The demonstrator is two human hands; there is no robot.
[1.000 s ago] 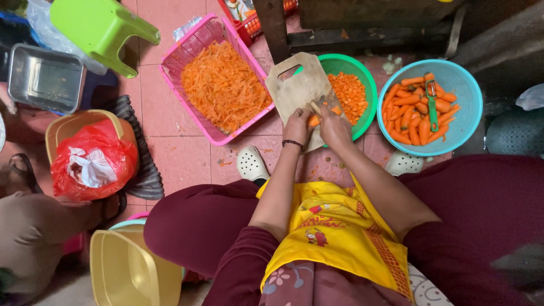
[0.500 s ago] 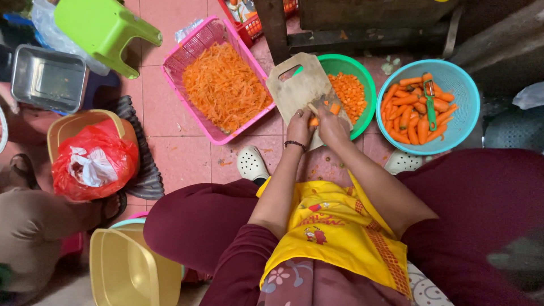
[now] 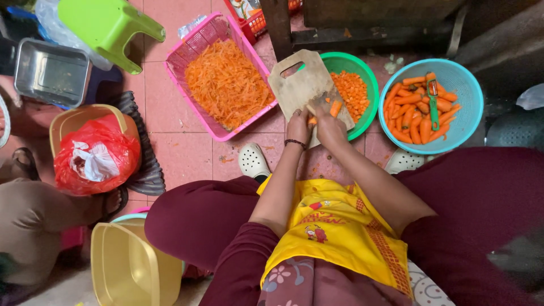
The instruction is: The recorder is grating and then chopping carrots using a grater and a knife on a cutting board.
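In the head view, the person sits low over a tiled floor with a wooden cutting board propped across the rim of a green bowl. The left hand is curled, fingertips pressed down on a short carrot piece at the near end of the board. The right hand lies just beside it, closed as if around a handle; a blade seems to lie along the board by the carrot, but it is too small and hidden to be sure.

As for progress, judged from how things lie: the green bowl already holds a fair heap of diced carrot, roughly half filling what shows of it behind the board. To the left, touching the board's edge, a pink basket is heaped with shredded carrot, so that lot looks finished. To the right, a blue colander holds a good pile of whole peeled carrots with a green-handled peeler lying on top; they seem peeled but uncut, so a sizeable part of the cutting appears left.

Elsewhere on the floor are a green plastic stool, a metal tray, a yellow bin with a red bag and an empty yellow tub. Another person's clothed leg shows at the left edge.
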